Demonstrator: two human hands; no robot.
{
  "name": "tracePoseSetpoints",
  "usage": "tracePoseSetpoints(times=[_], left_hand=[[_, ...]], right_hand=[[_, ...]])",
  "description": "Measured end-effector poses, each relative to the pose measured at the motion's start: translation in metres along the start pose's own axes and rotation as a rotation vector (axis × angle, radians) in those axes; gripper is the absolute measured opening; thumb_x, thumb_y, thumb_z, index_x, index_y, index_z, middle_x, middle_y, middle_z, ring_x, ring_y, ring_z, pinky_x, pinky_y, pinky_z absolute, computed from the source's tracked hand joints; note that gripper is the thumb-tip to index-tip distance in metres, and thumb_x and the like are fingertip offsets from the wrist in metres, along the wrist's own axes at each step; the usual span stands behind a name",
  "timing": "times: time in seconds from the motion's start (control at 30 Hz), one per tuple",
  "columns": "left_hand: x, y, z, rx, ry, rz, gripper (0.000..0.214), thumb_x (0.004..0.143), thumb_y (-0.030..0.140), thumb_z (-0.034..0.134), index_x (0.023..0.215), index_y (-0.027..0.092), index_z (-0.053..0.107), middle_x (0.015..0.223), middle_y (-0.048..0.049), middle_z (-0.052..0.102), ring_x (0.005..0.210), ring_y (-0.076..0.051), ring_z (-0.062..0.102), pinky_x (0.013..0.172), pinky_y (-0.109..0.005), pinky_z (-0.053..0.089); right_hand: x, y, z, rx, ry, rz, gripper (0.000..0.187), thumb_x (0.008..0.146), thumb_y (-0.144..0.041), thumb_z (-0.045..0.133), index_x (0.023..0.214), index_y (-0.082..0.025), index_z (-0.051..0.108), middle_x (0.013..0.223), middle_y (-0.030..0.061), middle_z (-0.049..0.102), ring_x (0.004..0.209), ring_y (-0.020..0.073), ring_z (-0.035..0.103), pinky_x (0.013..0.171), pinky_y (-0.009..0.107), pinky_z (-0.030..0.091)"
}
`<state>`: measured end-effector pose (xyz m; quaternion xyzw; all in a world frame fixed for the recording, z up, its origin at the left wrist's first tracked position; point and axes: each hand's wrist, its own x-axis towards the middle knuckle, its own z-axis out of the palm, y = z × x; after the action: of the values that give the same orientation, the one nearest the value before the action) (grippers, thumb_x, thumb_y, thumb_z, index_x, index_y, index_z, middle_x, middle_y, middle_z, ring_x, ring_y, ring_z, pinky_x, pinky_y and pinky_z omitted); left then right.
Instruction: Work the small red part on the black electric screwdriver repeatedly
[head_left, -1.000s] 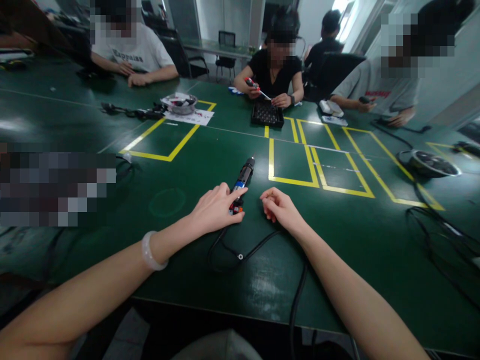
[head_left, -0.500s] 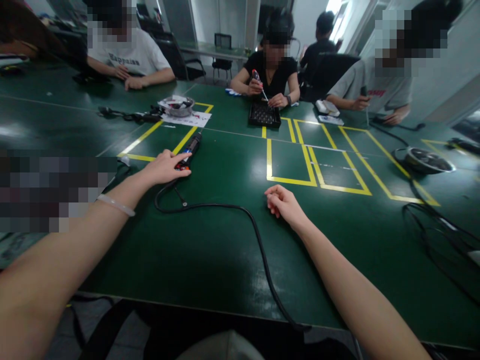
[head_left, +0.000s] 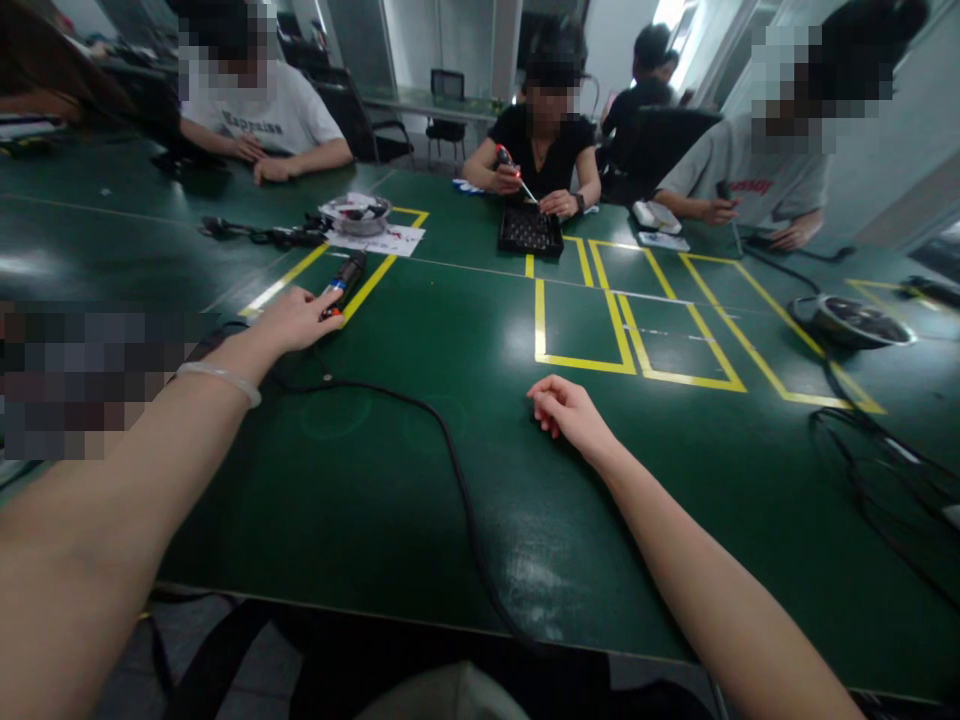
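At the left yellow tape outline, my left hand (head_left: pixel 289 320) is closed around the rear of a black corded electric screwdriver (head_left: pixel 350 272). The tool has a blue band and an orange part near my fingers, and its front end points away from me. A black cord (head_left: pixel 451 445) trails from it across the green table (head_left: pixel 360 500) to the near edge. My right hand (head_left: pixel 562 408) rests on the tabletop right of the cord, fingers loosely curled in, with nothing visible in them.
Yellow tape outlines (head_left: pixel 585 362) mark the table. Beyond my left hand sits a clear bowl (head_left: pixel 360 215) of parts on paper. Across, a person handles a screwdriver over a black tray (head_left: pixel 530 235). A metal bowl (head_left: pixel 862 322) and tangled cables (head_left: pixel 862 465) lie right.
My left hand has moved left with the electric screwdriver, into the left tape outline. The cord has been dragged left along with it. My right hand has stayed in place.
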<state>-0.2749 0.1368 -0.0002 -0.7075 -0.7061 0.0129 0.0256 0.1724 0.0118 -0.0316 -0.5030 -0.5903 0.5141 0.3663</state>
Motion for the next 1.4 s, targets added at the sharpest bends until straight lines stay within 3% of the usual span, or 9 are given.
tracePoseSetpoints(times=[0.27,0.4,0.57,0.73,0.87,1.07,1.23,1.4], left_hand=[[-0.012,0.012,0.0,0.016,0.02,-0.04,0.072,0.096,0.058,0.043,0.154,0.019,0.029,0.136,-0.0183,0.042,0.111,-0.028,0.045,0.097,-0.039,0.036],[-0.013,0.018,0.001,0.0,0.029,-0.07,0.06,0.1,0.052,0.032,0.153,0.024,0.032,0.135,-0.0182,0.043,0.113,-0.031,0.047,0.093,-0.043,0.038],[-0.026,0.038,0.003,-0.022,0.046,-0.108,0.06,0.098,0.053,0.023,0.148,0.027,0.043,0.126,-0.0186,0.049,0.107,-0.034,0.051,0.087,-0.045,0.043],[-0.067,0.084,-0.003,-0.043,0.061,-0.079,0.062,0.097,0.053,0.021,0.15,0.029,0.041,0.12,-0.0183,0.049,0.107,-0.035,0.053,0.082,-0.045,0.047],[-0.109,0.132,-0.011,-0.034,0.045,0.012,0.061,0.098,0.054,0.016,0.151,0.032,0.037,0.117,-0.0168,0.051,0.103,-0.033,0.056,0.077,-0.042,0.049],[-0.161,0.201,-0.022,0.029,0.058,0.23,0.054,0.1,0.05,0.026,0.149,0.032,0.04,0.11,-0.0136,0.053,0.094,-0.027,0.058,0.074,-0.036,0.047],[-0.177,0.24,-0.026,0.05,0.063,0.358,0.05,0.099,0.044,0.035,0.147,0.029,0.042,0.103,-0.0122,0.054,0.091,-0.026,0.058,0.07,-0.033,0.046],[-0.178,0.253,-0.025,0.027,0.07,0.396,0.05,0.097,0.04,0.038,0.145,0.023,0.044,0.102,-0.0135,0.055,0.09,-0.027,0.058,0.066,-0.033,0.046]], right_hand=[[0.0,0.0,0.0,-0.029,-0.007,-0.003,0.018,0.08,-0.033,0.054,0.088,-0.017,0.057,0.062,-0.0031,0.055,0.046,0.0078,0.05,0.035,0.016,0.035],[0.001,-0.001,0.001,-0.033,-0.006,0.001,0.019,0.081,-0.033,0.054,0.088,-0.017,0.058,0.062,-0.0031,0.055,0.046,0.0078,0.05,0.035,0.016,0.034],[0.001,-0.002,0.003,-0.043,-0.002,-0.002,0.018,0.08,-0.033,0.054,0.087,-0.017,0.058,0.061,-0.0028,0.055,0.046,0.0086,0.05,0.035,0.017,0.034],[0.002,-0.002,0.004,-0.076,0.02,-0.024,0.017,0.083,-0.032,0.051,0.088,-0.017,0.058,0.061,-0.003,0.054,0.046,0.0095,0.047,0.037,0.02,0.032],[-0.002,-0.006,0.009,-0.195,0.092,-0.226,0.014,0.086,-0.03,0.053,0.085,-0.017,0.06,0.063,-0.0021,0.054,0.056,0.0109,0.05,0.053,0.024,0.04],[-0.02,-0.022,0.03,-0.329,-0.03,-0.352,0.013,0.088,-0.028,0.055,0.097,-0.019,0.058,0.077,-0.0003,0.06,0.067,0.0127,0.055,0.062,0.025,0.042],[-0.024,-0.023,0.037,-0.311,-0.119,-0.348,0.017,0.088,-0.033,0.059,0.098,-0.019,0.055,0.08,-0.0002,0.06,0.068,0.0126,0.055,0.061,0.025,0.042],[-0.02,-0.016,0.034,-0.173,-0.143,-0.263,0.018,0.083,-0.032,0.065,0.085,-0.019,0.052,0.076,-0.0013,0.058,0.065,0.0115,0.053,0.061,0.025,0.043]])
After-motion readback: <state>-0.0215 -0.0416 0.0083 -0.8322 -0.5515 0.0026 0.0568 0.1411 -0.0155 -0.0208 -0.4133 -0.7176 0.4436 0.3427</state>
